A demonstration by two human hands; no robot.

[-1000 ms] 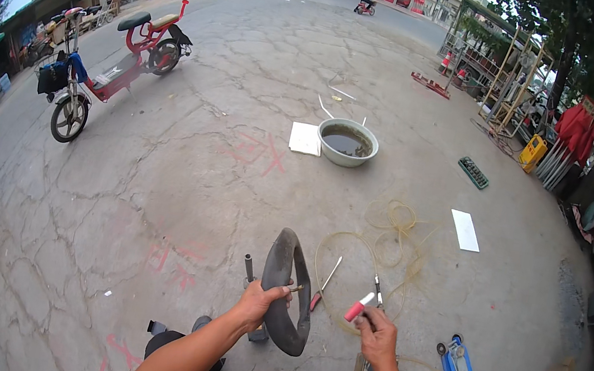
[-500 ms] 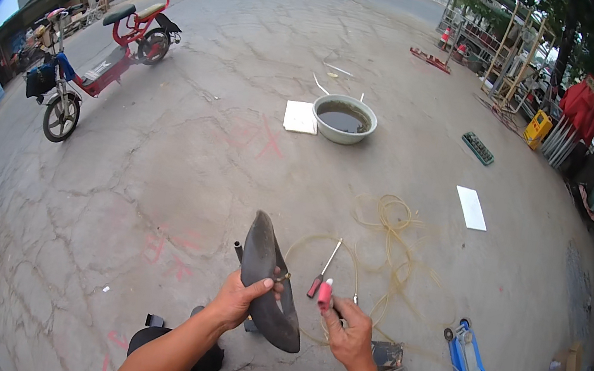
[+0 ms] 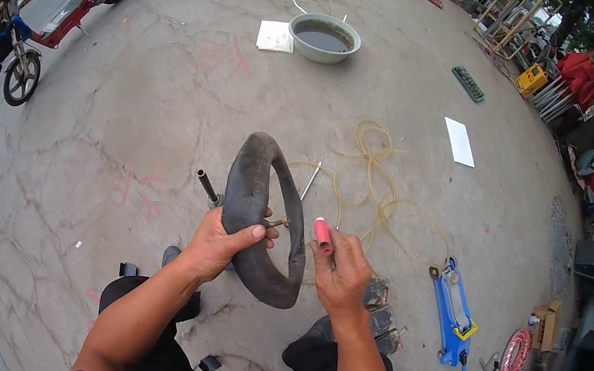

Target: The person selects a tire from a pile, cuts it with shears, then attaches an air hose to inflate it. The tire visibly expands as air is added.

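My left hand grips a black rubber inner tube by its lower left side, the thumb lying over the rubber. The tube hangs tilted in front of me, with a brass valve stem pointing into its opening near my fingers. Just right of it, my right hand is closed on a small pink-red cylinder, held upright and apart from the rubber. What kind of thing it is cannot be made out. A screwdriver lies on the ground, partly hidden behind the tube.
Yellowish hose lies in loops ahead. A blue floor jack stands at right. Farther off are a basin of dark water, a white sheet and a green tray. A metal pipe rises left of the tube. A red scooter stands far left.
The view has tipped downward. The inner tube has turned so its ring opening shows more widely. The pink-red cylinder, still in my right hand, has tilted, and its white tip no longer shows.
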